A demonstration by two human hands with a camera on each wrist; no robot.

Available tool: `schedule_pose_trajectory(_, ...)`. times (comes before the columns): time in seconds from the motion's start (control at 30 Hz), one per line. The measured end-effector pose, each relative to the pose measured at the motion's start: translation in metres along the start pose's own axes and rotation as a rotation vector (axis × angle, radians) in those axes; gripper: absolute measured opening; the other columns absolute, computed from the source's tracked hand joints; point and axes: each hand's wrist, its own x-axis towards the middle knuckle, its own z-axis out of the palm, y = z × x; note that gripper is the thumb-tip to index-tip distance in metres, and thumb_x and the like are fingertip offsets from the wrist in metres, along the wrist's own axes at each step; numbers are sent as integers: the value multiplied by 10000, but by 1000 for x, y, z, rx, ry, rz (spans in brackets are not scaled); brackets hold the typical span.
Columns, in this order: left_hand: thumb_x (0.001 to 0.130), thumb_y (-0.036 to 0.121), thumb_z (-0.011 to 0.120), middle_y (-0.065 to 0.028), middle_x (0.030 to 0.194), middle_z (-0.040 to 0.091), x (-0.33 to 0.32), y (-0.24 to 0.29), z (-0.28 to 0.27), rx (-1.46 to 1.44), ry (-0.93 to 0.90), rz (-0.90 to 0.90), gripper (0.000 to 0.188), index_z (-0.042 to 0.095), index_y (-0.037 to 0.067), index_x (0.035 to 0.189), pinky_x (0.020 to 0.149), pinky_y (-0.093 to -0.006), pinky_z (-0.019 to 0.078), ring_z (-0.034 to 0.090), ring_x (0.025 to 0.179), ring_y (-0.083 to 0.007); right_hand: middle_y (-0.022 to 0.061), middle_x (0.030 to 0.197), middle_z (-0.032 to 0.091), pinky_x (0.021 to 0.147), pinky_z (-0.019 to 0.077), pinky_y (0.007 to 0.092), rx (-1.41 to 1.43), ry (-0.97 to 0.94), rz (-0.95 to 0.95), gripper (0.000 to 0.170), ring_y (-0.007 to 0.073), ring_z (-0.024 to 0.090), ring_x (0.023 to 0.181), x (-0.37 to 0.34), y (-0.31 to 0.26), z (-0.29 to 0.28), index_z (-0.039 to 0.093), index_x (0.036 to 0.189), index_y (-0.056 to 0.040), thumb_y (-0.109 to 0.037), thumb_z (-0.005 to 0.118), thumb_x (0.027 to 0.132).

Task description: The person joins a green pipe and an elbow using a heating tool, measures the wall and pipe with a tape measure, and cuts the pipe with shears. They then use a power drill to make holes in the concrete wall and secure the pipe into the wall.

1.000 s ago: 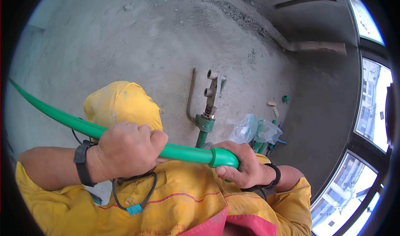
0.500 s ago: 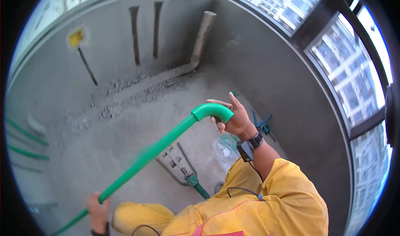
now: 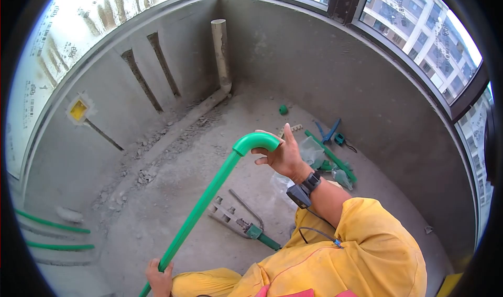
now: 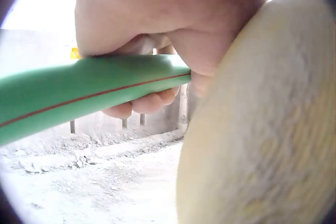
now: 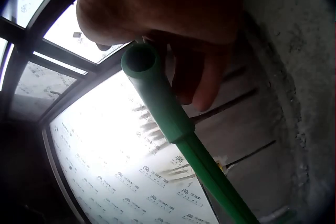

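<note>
Green plastic pipe (image 3: 202, 205) is gripped by the left hand (image 3: 159, 279) beside a yellow trouser leg (image 3: 207, 282) and held aslant above the concrete floor (image 3: 152, 205). Well apart from that hand, its elbow fitting (image 3: 254, 141) is supported by the right hand (image 3: 288, 159), fingers loosely extended. Beyond, a pipe fusion welder (image 3: 254, 231) is seen, then blue pipe cutters (image 3: 329, 133), then an upright drainpipe (image 3: 220, 56) in the corner.

Bare grey walls (image 3: 335, 82), two wide grooves (image 3: 142, 80) cut into one. Dusty grey floor (image 3: 152, 218), rubble (image 3: 148, 175) strewn along wall's foot. Pale pipe (image 3: 219, 50) upright in corner (image 3: 219, 8). Dark-framed windows (image 3: 347, 2) above (building (image 3: 435, 35) visible outside, right-hand side). Bright daylight.
</note>
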Motion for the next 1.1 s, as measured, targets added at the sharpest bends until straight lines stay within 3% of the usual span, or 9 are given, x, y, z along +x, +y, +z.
schedule_pose_trajectory(0.3,753,125,723,-195,742,548,-3,-12,-6,15,-80,37,222,563,-13,820,646,-435,412,519,708,-390,155,1323,547,1032,402,507,107,-168,-87,855,304,476,1261,-15,2,32,384,1439,-60,-725,335,904)
schedule_pose_trajectory(0.37,761,140,720,-198,745,555,-4,-8,-29,27,-212,-44,229,578,-13,854,650,-439,416,526,709,-386,170,1365,511,1078,337,513,-173,-267,-414,803,307,431,1299,-26,-5,54,321,1469,-68,-638,420,912)
schedule_pose_trajectory(0.4,768,155,716,-202,748,562,-7,-5,-43,37,-360,-120,240,592,-12,888,654,-443,420,533,709,-382,173,1326,525,1035,399,484,-245,-290,-531,721,291,485,1240,-30,-9,62,333,1441,-66,-469,564,889)
schedule_pose_trajectory(0.57,819,328,677,-205,847,628,-19,16,-66,1,-734,-214,431,614,-3,1086,719,-435,456,596,786,-349,133,983,632,858,531,416,-524,-195,-706,442,226,640,924,-32,-42,67,517,1159,-10,-209,712,816)
schedule_pose_trajectory(0.67,856,452,637,-214,905,667,-22,37,-58,-26,-713,-197,525,639,13,1145,742,-414,485,637,819,-301,90,737,620,675,572,383,-395,-244,-456,314,189,641,665,-25,-52,54,559,962,-9,-204,750,807)
schedule_pose_trajectory(0.77,881,399,620,-233,934,650,-20,68,-55,54,-762,-263,463,638,-6,1106,791,-413,484,637,885,-320,63,728,602,663,570,362,-352,-78,-321,305,161,630,660,-25,-60,51,556,961,-10,-219,737,833)
schedule_pose_trajectory(0.87,930,328,583,-231,1026,646,-33,77,-42,-91,-568,-99,393,626,-10,1126,875,-409,465,623,976,-345,40,742,574,649,569,351,-357,-18,-192,379,139,609,632,-26,-77,56,540,1093,1,-239,717,858)
schedule_pose_trajectory(0.93,923,335,598,-226,1012,653,-37,59,-31,-108,-572,-80,398,628,-10,1119,859,-411,472,628,963,-344,40,794,553,623,566,355,-268,-76,-51,478,135,581,600,-25,-85,53,477,1262,-3,-258,654,898)
schedule_pose_trajectory(1.1,892,364,645,-209,948,674,-27,52,-24,-2,-628,-116,425,637,-9,1094,795,-412,490,641,900,-352,34,816,517,566,534,296,100,-142,50,459,103,544,591,-13,-74,48,435,1334,-51,-232,575,936)
